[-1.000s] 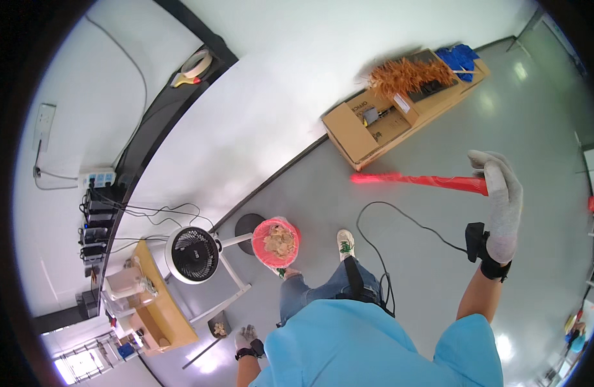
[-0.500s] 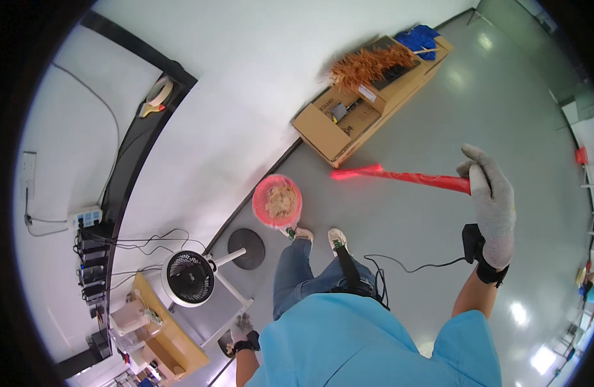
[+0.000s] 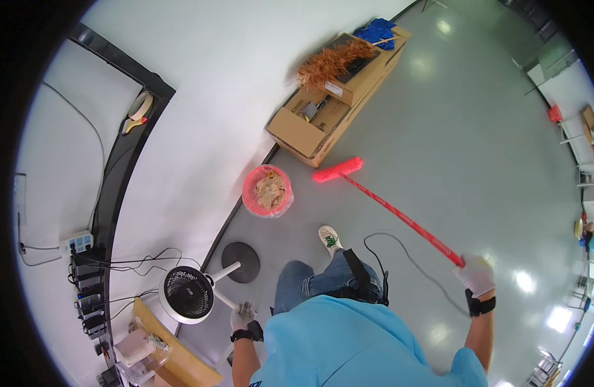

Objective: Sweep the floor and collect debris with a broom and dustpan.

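Note:
My right hand (image 3: 475, 276), in a pale glove with a black wrist strap, is closed round the top end of a red broom (image 3: 403, 216). Its handle slants away to the far left, and the bright red bristle head (image 3: 337, 169) rests on the grey floor just before a cardboard box. My left hand (image 3: 243, 316), also gloved, hangs low by my left side with its fingers loosely apart and nothing in it. A white bar (image 3: 226, 300) beside the fan comes close to those fingers; whether they touch is unclear.
A lined red bin (image 3: 267, 191) with crumpled tan scraps stands against the wall. The open cardboard box (image 3: 303, 138) carries an orange-brown feathery bundle (image 3: 335, 63) and a blue cloth (image 3: 376, 32). Left are a fan (image 3: 188, 292), its round black base (image 3: 241, 262) and cables. A grey cable (image 3: 416, 258) loops near my right hand.
My right hand has dropped nearer to my body, and the broom has swung so its handle slants more steeply. Its head turned sideways. My left hand rose slightly, and the view shifted as I stepped.

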{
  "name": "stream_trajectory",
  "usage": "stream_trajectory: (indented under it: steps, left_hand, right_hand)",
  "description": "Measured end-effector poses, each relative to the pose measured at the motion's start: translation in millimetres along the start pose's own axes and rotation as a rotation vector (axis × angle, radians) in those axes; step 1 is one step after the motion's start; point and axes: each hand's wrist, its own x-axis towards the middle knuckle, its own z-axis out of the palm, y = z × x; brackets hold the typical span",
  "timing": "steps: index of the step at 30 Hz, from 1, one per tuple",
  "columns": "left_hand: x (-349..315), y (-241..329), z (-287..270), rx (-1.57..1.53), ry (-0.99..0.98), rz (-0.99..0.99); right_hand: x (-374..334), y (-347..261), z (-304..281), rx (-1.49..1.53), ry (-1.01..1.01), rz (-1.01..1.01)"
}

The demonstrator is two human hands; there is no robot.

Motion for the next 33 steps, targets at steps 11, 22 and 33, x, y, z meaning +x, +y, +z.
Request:
stream_trajectory:
  steps: [11,22,33]
  left_hand:
    - [288.7,-139.7,-10.6,0.002,-0.065,-0.015]
    - [278.0,-178.8,-97.6,0.178,0.098,-0.013]
    - [260.6,-214.3,-79.1,-0.044,0.207,0.019]
  right_hand:
    - [140.9,5.2,488.7,0.947,-0.553,0.309]
    - [225.2,-67.2,463.6,0.557,-0.387,0.199]
    - [237.9,-67.2,496.6,0.517,-0.459,0.14]
